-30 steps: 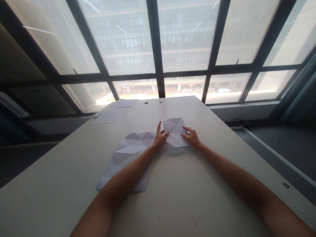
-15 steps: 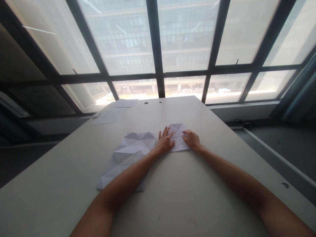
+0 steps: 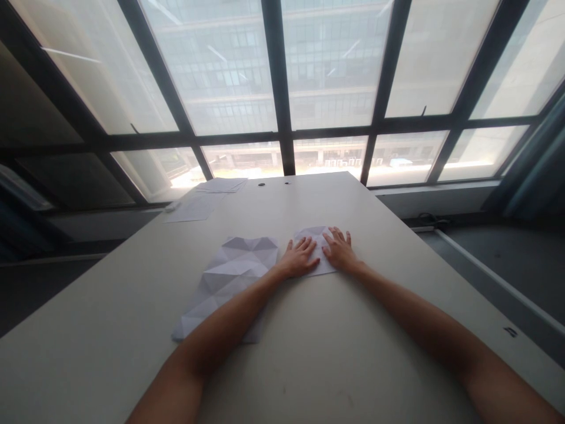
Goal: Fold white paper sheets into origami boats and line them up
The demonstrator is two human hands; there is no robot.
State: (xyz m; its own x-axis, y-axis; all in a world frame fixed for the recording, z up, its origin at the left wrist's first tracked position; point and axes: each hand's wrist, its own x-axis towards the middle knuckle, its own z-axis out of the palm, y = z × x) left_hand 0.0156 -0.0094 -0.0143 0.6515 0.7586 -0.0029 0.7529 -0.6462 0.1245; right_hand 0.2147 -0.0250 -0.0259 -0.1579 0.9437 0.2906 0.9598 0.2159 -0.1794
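A small folded white paper [image 3: 314,235] lies flat on the table [image 3: 309,353], mostly covered by my hands. My left hand [image 3: 301,257] rests on its left part with fingers stretched out flat. My right hand [image 3: 338,250] lies on its right part, fingers spread and flat too. The two hands sit side by side, almost touching. A larger creased white sheet [image 3: 229,277] lies to the left, partly under my left forearm.
Several plain sheets [image 3: 198,203] lie at the table's far left corner, with a small stack [image 3: 223,184] behind them. Two small dark spots [image 3: 262,184] sit near the far edge. Large windows stand beyond the table.
The small paper was held raised and unfolded between both hands; it has been folded down toward me and both hands now lie flat on top of it.
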